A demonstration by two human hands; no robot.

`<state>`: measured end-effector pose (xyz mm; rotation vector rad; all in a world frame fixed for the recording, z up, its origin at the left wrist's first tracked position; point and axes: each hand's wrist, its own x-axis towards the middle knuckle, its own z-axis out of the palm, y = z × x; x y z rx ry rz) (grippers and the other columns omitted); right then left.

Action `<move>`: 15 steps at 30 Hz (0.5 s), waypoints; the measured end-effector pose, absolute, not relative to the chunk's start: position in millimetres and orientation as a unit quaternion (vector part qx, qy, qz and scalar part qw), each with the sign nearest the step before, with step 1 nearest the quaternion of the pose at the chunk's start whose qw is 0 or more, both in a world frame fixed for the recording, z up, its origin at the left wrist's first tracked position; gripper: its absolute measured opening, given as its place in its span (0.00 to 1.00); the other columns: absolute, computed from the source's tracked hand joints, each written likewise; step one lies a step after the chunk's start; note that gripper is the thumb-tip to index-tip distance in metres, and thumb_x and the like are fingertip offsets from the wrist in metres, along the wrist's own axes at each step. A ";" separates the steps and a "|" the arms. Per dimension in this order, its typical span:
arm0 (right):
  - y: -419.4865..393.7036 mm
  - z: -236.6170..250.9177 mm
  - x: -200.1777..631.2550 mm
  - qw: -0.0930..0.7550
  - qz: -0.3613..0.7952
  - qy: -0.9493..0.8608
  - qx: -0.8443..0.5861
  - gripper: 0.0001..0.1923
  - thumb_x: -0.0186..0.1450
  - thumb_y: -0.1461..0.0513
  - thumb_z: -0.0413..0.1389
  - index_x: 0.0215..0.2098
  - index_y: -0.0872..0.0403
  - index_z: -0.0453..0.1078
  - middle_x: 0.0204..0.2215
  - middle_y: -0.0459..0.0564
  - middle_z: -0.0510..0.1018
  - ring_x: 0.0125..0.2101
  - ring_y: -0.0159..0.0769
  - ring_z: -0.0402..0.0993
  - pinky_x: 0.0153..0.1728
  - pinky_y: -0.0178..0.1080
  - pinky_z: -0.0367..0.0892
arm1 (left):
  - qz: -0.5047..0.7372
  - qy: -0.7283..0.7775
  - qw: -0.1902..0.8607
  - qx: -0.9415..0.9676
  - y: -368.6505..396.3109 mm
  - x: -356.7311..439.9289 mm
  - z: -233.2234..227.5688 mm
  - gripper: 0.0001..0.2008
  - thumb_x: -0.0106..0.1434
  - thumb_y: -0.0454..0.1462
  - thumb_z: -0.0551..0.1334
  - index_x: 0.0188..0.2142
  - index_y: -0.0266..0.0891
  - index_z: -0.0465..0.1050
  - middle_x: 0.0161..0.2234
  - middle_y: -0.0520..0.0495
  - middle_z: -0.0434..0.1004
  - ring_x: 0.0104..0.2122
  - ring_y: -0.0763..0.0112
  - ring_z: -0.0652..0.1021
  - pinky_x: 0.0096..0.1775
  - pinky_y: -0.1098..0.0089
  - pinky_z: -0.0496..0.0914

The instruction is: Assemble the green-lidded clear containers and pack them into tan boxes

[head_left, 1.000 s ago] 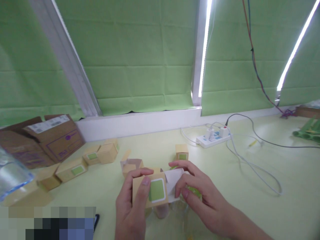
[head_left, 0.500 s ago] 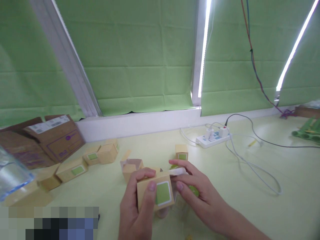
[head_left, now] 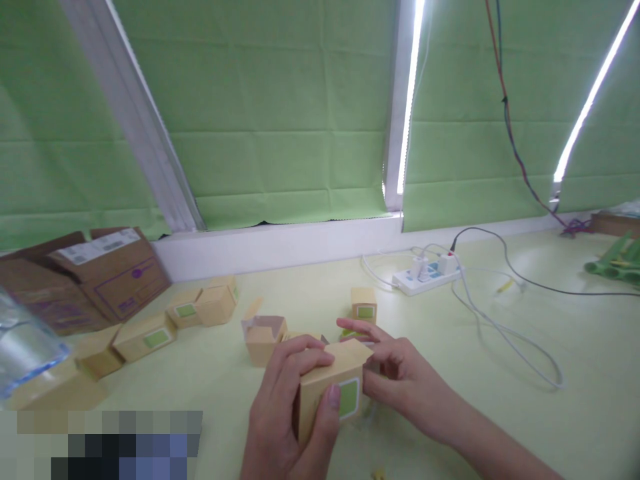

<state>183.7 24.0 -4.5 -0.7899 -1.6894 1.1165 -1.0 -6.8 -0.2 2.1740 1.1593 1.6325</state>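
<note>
A small tan cardboard box (head_left: pixel 334 385) with a green square label sits low in the middle of the view, held between both hands. My left hand (head_left: pixel 290 413) wraps its left side, thumb on the front by the label. My right hand (head_left: pixel 400 377) presses against the box's right end, where the flap now lies flat. Just behind stand an open tan box (head_left: pixel 264 337) and a small closed box (head_left: pixel 364 304) with a green label.
Several more tan boxes (head_left: pixel 175 320) lie at left by a large brown carton (head_left: pixel 100 270). A white power strip (head_left: pixel 425 275) with cables lies at right. Green curtains cover the window. A clear plastic item (head_left: pixel 20 347) shows at far left.
The white flap at the box's right end has been folded in and shut. The box has turned, and both hands have shifted slightly right and down with it.
</note>
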 end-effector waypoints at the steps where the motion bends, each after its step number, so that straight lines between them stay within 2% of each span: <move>1: 25.4 -4.6 184.4 0.478 0.455 -0.673 -0.333 0.14 0.66 0.52 0.61 0.29 0.52 0.79 0.54 0.55 0.76 0.64 0.47 0.62 0.60 0.50 0.60 | 0.559 0.395 0.103 0.722 -6.2 -0.9 -0.6 0.10 0.65 0.33 0.59 0.44 0.47 0.72 0.45 0.47 0.74 0.46 0.61 0.75 0.50 0.63 0.67; 6: 29.8 -8.5 188.0 0.579 0.475 -0.553 -0.364 0.17 0.67 0.50 0.59 0.30 0.54 0.72 0.55 0.56 0.76 0.55 0.46 0.72 0.49 0.43 0.70 | 0.601 0.437 0.190 0.641 -1.4 -0.2 -0.9 0.06 0.67 0.39 0.61 0.42 0.45 0.74 0.44 0.47 0.76 0.49 0.60 0.74 0.53 0.64 0.65; 10: 30.6 -10.1 188.8 0.641 0.529 -0.435 -0.346 0.17 0.68 0.48 0.57 0.32 0.52 0.67 0.48 0.53 0.81 0.41 0.42 0.79 0.34 0.38 0.73 | 0.621 0.472 0.239 0.578 2.7 -1.2 2.9 0.10 0.65 0.43 0.62 0.42 0.42 0.75 0.44 0.47 0.77 0.49 0.58 0.74 0.50 0.65 0.67; 15: 31.7 -8.1 189.8 0.656 0.528 -0.400 -0.362 0.17 0.66 0.47 0.57 0.31 0.51 0.65 0.34 0.50 0.83 0.27 0.37 0.76 0.26 0.35 0.70 | 0.616 0.497 0.258 0.554 3.2 -0.9 5.9 0.12 0.64 0.46 0.62 0.41 0.42 0.75 0.41 0.49 0.78 0.41 0.61 0.77 0.39 0.69 0.70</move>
